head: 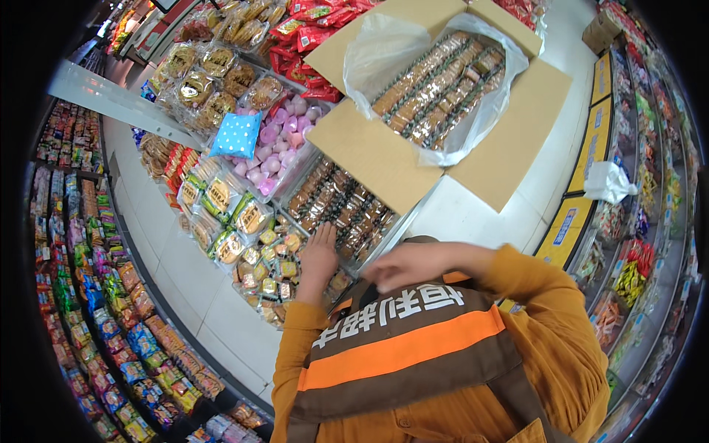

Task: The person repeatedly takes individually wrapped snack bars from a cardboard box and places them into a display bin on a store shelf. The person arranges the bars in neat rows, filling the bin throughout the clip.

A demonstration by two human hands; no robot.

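Note:
My left hand (319, 256) lies with its fingers at the front edge of a clear bin, touching or just over rows of wrapped brown snacks (344, 207). My right hand (403, 267), blurred, is over my apron's top beside the bin's near corner; its fingers are partly bent and I cannot tell whether it holds anything. An open cardboard box (365, 158) lined with a clear plastic bag (482, 143) rests beyond the bin, with similar wrapped snacks (426, 83) in rows inside.
Small wrapped cakes (268, 266), round packaged biscuits (219, 194), pink and purple cups (277, 144) and a blue dotted packet (237, 134) lie left of the bin. Snack shelves (105, 299) curve along the left; more shelves (565, 230) line the right, with a white plastic bag (609, 181).

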